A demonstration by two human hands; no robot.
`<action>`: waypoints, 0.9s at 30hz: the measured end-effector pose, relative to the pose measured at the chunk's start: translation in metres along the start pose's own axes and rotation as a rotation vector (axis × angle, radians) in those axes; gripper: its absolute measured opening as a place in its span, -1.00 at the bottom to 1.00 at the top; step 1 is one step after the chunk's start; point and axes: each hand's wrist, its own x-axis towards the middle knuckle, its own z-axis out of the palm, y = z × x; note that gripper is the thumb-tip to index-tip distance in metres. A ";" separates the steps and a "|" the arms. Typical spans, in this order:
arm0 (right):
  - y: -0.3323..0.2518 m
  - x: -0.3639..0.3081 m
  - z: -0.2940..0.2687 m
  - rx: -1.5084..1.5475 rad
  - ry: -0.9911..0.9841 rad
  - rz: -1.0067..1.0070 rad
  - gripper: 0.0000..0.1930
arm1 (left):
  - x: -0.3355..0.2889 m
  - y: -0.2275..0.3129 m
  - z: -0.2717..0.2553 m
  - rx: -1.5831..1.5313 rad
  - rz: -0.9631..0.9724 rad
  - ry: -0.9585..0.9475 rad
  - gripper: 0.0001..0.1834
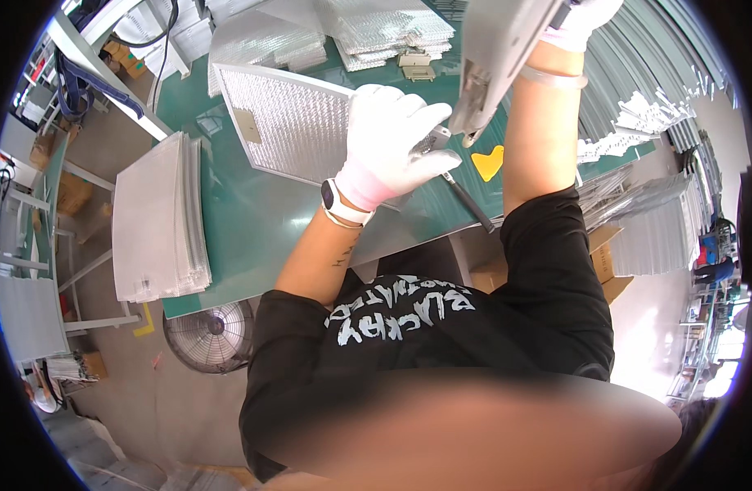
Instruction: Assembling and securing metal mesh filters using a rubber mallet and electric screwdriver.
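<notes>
My left hand, in a white glove, is over the right end of a silver mesh panel with a thin metal frame. Its thumb and forefinger are spread apart, and a small metal part shows in the gap; I cannot make out its kind. A black-handled tool lies just below the thumb, its head mostly hidden. At the top edge, my gloved right hand closes at the dark grip of a long grey metal tool, whose narrow end points down at the table. The picture edge cuts off part of that hand.
Stacked mesh panels lie at the back of the green table. A pile of pale sheets overhangs its left edge. Beside the right forearm is a yellow piece. Long metal strips fill the right; a fan stands below left.
</notes>
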 end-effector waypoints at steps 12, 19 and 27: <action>0.077 -0.099 0.091 -0.377 0.354 -0.153 -0.58 | -0.011 -0.001 -0.006 -0.086 -0.040 0.091 -0.63; 0.059 -0.096 0.104 -0.337 0.372 -0.231 -0.62 | -0.015 0.004 -0.001 0.046 0.024 0.081 -0.61; 0.066 -0.093 0.135 -0.318 0.429 -0.091 -0.67 | -0.022 0.013 -0.021 0.090 -0.033 -0.032 -0.61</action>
